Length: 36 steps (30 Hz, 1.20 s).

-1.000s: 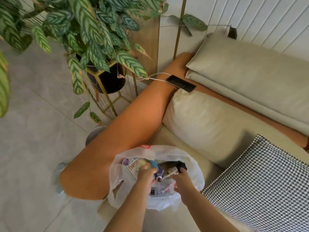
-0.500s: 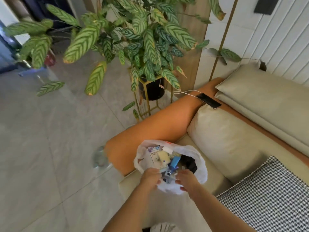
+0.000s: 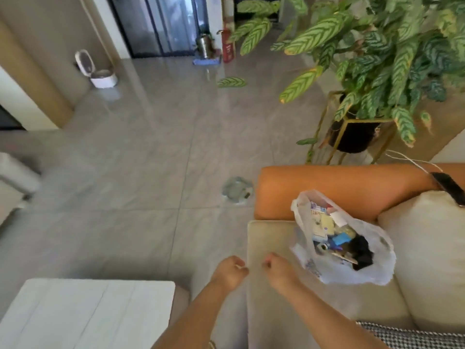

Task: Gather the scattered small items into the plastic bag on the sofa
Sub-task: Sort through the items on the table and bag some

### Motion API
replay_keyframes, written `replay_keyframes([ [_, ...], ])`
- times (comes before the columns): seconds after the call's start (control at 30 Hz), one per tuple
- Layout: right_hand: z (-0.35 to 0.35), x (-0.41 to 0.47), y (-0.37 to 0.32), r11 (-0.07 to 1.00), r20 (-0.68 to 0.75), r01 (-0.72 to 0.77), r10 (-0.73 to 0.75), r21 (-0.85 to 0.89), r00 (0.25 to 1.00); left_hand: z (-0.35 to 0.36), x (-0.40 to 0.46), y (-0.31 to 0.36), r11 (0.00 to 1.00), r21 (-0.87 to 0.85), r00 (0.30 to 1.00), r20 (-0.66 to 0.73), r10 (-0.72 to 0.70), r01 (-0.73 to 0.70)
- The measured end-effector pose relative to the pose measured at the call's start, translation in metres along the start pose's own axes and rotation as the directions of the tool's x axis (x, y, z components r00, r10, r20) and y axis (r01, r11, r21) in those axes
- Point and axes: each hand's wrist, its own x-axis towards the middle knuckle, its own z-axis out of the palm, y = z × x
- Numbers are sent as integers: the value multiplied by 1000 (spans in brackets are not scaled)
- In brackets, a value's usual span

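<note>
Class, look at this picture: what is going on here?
A person is tidying small items into a white plastic bag on the sofa. The bag lies open, full of packets. The left hand and right hand hover beside it, fingers loosely curled, holding nothing visible.

Left hand [image 3: 230, 272]: fingers curl inward; whether they hold anything cannot be told.
Right hand [image 3: 279, 272]: fingers curl under, tips hidden; contents, if any, cannot be told.
Forearms: both cut off by the bottom edge.
Plastic bag [image 3: 377, 270]: small items inside overlap; most are too blurred to name, and the print on a white packet is unreadable.
Object on the floor [image 3: 236, 190]: pale, smeared blur just beside the armrest [image 3: 339, 190]; its kind cannot be told.
Phone [image 3: 449, 185]: cut off by the right edge.
Patterned cushion [image 3: 412, 336]: only a corner shows at the bottom edge.
White table [image 3: 83, 313]: cut off at the bottom-left corner.
</note>
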Motion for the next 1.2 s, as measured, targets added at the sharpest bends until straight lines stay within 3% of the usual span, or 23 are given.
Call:
replay_keyframes([
  [0.23,99,-13,-83,933,166,301,-270,-199,948,-50,-37,-118,959,-229,963,-169,-209,168],
  [0.57,248,-82,-166,809,451,517,-364,-280,815,-75,-131,-324,827,-441,856,-209,-472,349],
  [0.9,404,-167,-190,580,681,736,-383,-350,625,-36,-219,-499,599,-628,706,-108,-700,497],
  [1.2,512,-192,-205,449,817,841,-334,-301,470,-2,-218,-586,298,-857,587,7,-810,421],
])
